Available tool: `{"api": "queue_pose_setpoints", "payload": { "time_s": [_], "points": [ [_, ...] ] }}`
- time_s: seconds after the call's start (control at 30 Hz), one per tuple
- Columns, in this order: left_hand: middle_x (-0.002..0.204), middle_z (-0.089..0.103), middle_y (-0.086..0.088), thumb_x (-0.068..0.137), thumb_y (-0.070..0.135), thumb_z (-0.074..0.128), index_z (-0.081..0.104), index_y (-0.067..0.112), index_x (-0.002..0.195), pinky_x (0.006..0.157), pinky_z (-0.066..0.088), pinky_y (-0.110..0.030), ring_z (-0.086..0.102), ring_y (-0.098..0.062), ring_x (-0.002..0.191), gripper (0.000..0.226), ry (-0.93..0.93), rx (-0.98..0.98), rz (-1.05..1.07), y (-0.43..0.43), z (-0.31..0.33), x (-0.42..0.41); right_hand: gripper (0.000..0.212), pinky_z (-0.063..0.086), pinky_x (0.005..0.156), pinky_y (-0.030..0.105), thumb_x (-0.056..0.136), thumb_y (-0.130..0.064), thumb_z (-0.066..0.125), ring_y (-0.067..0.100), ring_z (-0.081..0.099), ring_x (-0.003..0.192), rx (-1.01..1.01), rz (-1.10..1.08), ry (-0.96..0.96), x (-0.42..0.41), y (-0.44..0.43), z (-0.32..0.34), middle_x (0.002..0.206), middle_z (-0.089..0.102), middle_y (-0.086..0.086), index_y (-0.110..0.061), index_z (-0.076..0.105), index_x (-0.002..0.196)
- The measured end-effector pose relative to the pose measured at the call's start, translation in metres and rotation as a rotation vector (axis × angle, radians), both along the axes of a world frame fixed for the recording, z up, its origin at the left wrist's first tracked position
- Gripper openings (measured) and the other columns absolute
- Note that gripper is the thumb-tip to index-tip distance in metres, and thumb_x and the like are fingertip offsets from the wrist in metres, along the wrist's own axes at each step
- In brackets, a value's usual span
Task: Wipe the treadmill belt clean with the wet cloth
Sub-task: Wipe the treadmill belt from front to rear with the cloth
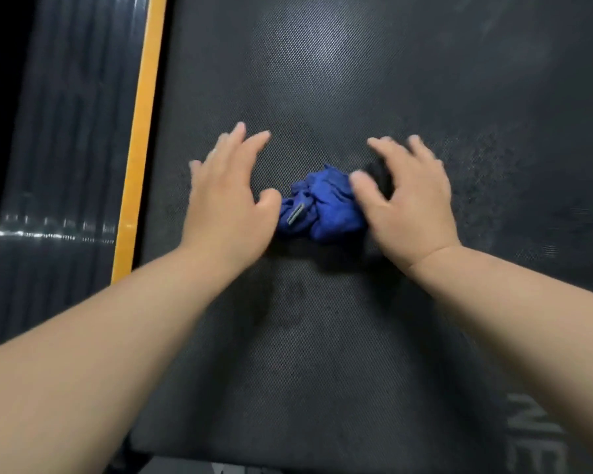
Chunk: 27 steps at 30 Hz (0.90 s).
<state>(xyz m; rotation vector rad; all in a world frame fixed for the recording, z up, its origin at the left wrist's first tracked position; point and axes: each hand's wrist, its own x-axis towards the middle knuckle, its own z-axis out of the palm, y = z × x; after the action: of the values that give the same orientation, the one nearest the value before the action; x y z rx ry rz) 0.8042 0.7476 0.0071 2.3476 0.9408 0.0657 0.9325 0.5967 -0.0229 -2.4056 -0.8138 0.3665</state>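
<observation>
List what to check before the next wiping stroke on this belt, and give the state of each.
1. The blue cloth lies on the treadmill belt: ok.
2. The cloth is spread flat for wiping: not ok, it is bunched up.
3. The left hand holds the cloth: not ok, its fingers are spread and only the thumb is at the cloth's left edge.
4. The right hand holds the cloth: not ok, its fingers are spread and the thumb lies over the cloth's right edge.
5. The cloth is wet: cannot tell.

Only cut-off letters (534,436) "NE" show on the treadmill belt (322,354).
</observation>
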Motion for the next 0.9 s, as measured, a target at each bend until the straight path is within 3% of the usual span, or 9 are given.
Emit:
{"api": "queue_pose_setpoints", "payload": {
  "time_s": [0.07, 0.2, 0.3, 0.4, 0.53, 0.7, 0.8, 0.87, 0.9],
  "points": [
    [0.159, 0.010, 0.007, 0.082, 0.023, 0.059, 0.031, 0.029, 0.145, 0.115, -0.003, -0.055, 0.001, -0.015, 0.147, 0.070, 0.242, -0.021, 0.005, 0.010, -0.006, -0.012, 0.058, 0.014, 0.115, 0.045, 0.079, -0.054, 0.051, 0.020, 0.025, 0.142, 0.007, 0.199, -0.009, -0.031, 0.005, 0.007, 0.142, 0.047, -0.008, -0.034, 0.051, 0.133],
    [0.158, -0.011, 0.014, 0.073, 0.035, 0.071, 0.013, 0.034, 0.150, 0.111, -0.006, -0.064, -0.015, -0.013, 0.145, 0.096, 0.330, -0.124, -0.142, 0.014, -0.013, -0.032, 0.043, 0.039, 0.091, 0.043, 0.075, -0.048, 0.063, 0.029, 0.052, 0.118, 0.031, 0.531, -0.218, -0.056, 0.008, -0.003, 0.129, 0.059, -0.004, -0.031, 0.066, 0.114],
    [0.156, -0.022, 0.014, 0.064, 0.054, 0.078, -0.002, 0.035, 0.151, 0.108, -0.005, -0.066, -0.022, -0.016, 0.143, 0.119, 0.457, -0.117, -0.239, 0.020, -0.012, -0.030, 0.027, 0.043, 0.080, 0.042, 0.078, -0.042, 0.060, 0.032, 0.054, 0.102, -0.004, 0.400, -0.313, -0.019, 0.016, -0.006, 0.111, 0.065, -0.005, -0.027, 0.071, 0.097],
    [0.155, -0.025, 0.013, 0.063, 0.059, 0.077, -0.008, 0.035, 0.150, 0.107, -0.001, -0.068, -0.022, -0.018, 0.143, 0.124, 0.533, -0.069, -0.274, 0.021, -0.012, -0.027, 0.028, 0.040, 0.087, 0.042, 0.083, -0.041, 0.059, 0.033, 0.046, 0.109, -0.128, 0.211, -0.271, 0.018, 0.038, -0.003, 0.116, 0.060, -0.004, -0.021, 0.071, 0.100],
    [0.155, -0.026, 0.013, 0.063, 0.060, 0.076, -0.010, 0.035, 0.149, 0.107, 0.003, -0.068, -0.021, -0.018, 0.144, 0.125, 0.563, -0.028, -0.275, 0.020, -0.013, -0.025, 0.041, 0.047, 0.085, 0.044, 0.079, -0.045, 0.054, 0.034, 0.050, 0.099, -0.067, 0.392, -0.293, -0.024, 0.024, -0.003, 0.115, 0.060, 0.002, -0.016, 0.066, 0.106],
    [0.155, -0.025, 0.012, 0.062, 0.062, 0.076, -0.011, 0.035, 0.149, 0.107, 0.005, -0.069, -0.020, -0.019, 0.144, 0.126, 0.569, -0.009, -0.287, 0.020, -0.016, -0.025, 0.029, 0.048, 0.068, 0.043, 0.077, -0.035, 0.061, 0.033, 0.054, 0.087, -0.054, 0.652, -0.406, -0.042, 0.006, -0.011, 0.102, 0.064, 0.004, -0.015, 0.065, 0.098],
    [0.155, -0.024, 0.012, 0.062, 0.063, 0.075, -0.011, 0.035, 0.149, 0.107, 0.005, -0.070, -0.020, -0.020, 0.144, 0.126, 0.561, -0.007, -0.298, 0.021, -0.017, -0.026, 0.028, 0.044, 0.079, 0.045, 0.083, -0.029, 0.061, 0.039, 0.048, 0.101, -0.201, 0.256, -0.542, 0.021, 0.039, -0.004, 0.110, 0.057, 0.014, -0.011, 0.060, 0.105],
    [0.155, -0.024, 0.012, 0.062, 0.062, 0.075, -0.011, 0.035, 0.149, 0.107, 0.005, -0.070, -0.020, -0.020, 0.144, 0.125, 0.560, -0.003, -0.297, 0.022, -0.017, -0.026, 0.034, 0.039, 0.091, 0.046, 0.088, -0.030, 0.053, 0.040, 0.041, 0.113, -0.315, -0.062, -0.435, 0.065, 0.056, 0.002, 0.122, 0.050, 0.017, -0.009, 0.055, 0.115],
    [0.155, -0.024, 0.011, 0.062, 0.062, 0.075, -0.011, 0.035, 0.149, 0.107, 0.006, -0.069, -0.019, -0.020, 0.144, 0.126, 0.563, 0.000, -0.296, 0.022, -0.017, -0.025, 0.033, 0.038, 0.092, 0.046, 0.089, -0.029, 0.051, 0.040, 0.040, 0.114, -0.325, -0.099, -0.410, 0.071, 0.061, 0.003, 0.123, 0.049, 0.017, -0.009, 0.055, 0.115]
  ]
}}
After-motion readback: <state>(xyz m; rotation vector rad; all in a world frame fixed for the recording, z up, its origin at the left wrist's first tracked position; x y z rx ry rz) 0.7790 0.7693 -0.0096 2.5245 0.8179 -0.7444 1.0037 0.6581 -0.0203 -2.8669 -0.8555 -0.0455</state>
